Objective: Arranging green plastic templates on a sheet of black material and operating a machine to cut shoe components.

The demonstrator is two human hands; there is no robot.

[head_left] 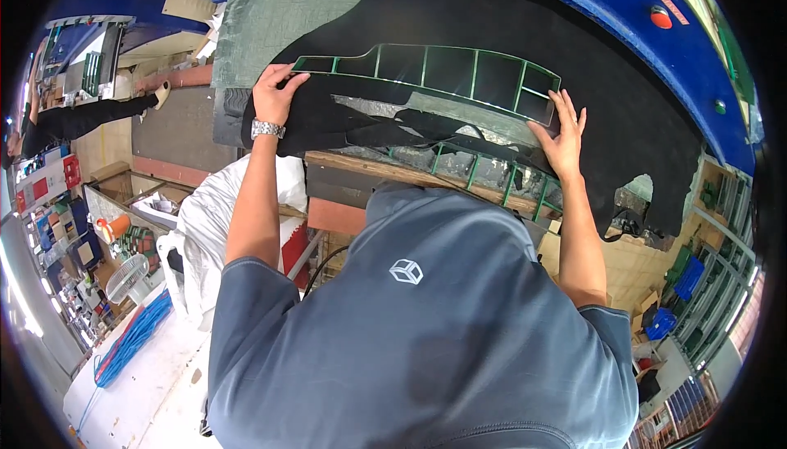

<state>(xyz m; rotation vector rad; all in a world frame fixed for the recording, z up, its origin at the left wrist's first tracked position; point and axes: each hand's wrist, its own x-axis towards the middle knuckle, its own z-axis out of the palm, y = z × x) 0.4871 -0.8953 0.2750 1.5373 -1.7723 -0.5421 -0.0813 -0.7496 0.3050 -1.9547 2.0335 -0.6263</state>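
A long, curved metal cutting die (425, 65) with green cross bars lies on a black sheet of leather or similar material (492, 15). My left hand (275, 95) grips its narrow left end between thumb and fingers. At the wider right end, my right hand (564, 136) has its thumb on the near side and its fingers around the corner. Ragged cutouts in the black sheet, just nearer than the die, let the scuffed greenish-grey cutting board (287, 2) show through.
A second green-barred die (473, 172) sits near the wooden edge (377, 168) in front of me. Beyond the sheet runs a blue machine beam (623, 15) with a red button (660, 16). White cloth (221, 203) hangs at left; another person's leg (90, 117) shows farther left.
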